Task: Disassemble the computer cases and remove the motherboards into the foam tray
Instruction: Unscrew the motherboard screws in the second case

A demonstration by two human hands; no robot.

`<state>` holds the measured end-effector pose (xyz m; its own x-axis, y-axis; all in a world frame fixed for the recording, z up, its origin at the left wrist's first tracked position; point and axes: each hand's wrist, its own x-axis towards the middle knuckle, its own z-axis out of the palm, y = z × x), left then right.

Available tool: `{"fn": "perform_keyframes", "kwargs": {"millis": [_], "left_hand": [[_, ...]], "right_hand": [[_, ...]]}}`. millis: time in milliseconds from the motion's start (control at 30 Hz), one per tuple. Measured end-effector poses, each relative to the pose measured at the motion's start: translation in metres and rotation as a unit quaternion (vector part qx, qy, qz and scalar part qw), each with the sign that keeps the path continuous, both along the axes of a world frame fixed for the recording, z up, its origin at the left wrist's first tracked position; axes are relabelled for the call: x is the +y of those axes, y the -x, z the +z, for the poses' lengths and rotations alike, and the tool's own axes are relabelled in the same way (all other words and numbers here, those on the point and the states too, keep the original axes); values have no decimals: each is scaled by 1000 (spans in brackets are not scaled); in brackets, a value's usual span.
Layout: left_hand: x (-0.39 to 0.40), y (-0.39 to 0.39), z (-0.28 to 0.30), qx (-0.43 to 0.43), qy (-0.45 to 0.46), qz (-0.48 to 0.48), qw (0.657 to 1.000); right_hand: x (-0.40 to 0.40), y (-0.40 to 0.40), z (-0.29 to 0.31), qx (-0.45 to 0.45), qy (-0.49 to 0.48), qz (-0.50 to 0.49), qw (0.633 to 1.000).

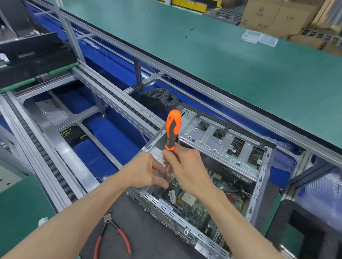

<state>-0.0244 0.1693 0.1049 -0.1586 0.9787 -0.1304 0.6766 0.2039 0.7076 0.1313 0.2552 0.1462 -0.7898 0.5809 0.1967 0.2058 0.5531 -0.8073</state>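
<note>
Over the open computer case (220, 176), at about 4 o'clock on the bench (4, 217), the side panel is off but the motherboard (197, 208) sits inside, so screws and lifting remain. Right hand (186, 171) clamps the screwdriver (172, 131); left hand (148, 171) pinches its shaft. Directly beneath both lies the board.

Factory assembly line: long green-matted workbench (215, 56), aluminium-framed roller conveyor (114, 94), stacked brown cardboard cartons (277, 14) behind.
</note>
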Motion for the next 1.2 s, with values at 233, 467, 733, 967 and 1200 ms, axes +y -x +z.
{"fn": "perform_keyframes", "kwargs": {"millis": [233, 467, 733, 967, 1200], "left_hand": [[-6, 7, 0, -79, -45, 21, 996], [9, -6, -6, -5, -24, 85, 996], [55, -34, -7, 308, 57, -22, 949], [65, -40, -6, 300, 66, -20, 951], [52, -35, 4, 8, -13, 77, 997]], "right_hand": [[29, -11, 33, 53, -11, -45, 998], [47, -25, 65, 77, -57, -88, 992], [49, -30, 81, 88, -80, -92, 989], [50, -35, 84, 88, -79, -99, 988], [50, -42, 97, 117, -120, -133, 977]]}}
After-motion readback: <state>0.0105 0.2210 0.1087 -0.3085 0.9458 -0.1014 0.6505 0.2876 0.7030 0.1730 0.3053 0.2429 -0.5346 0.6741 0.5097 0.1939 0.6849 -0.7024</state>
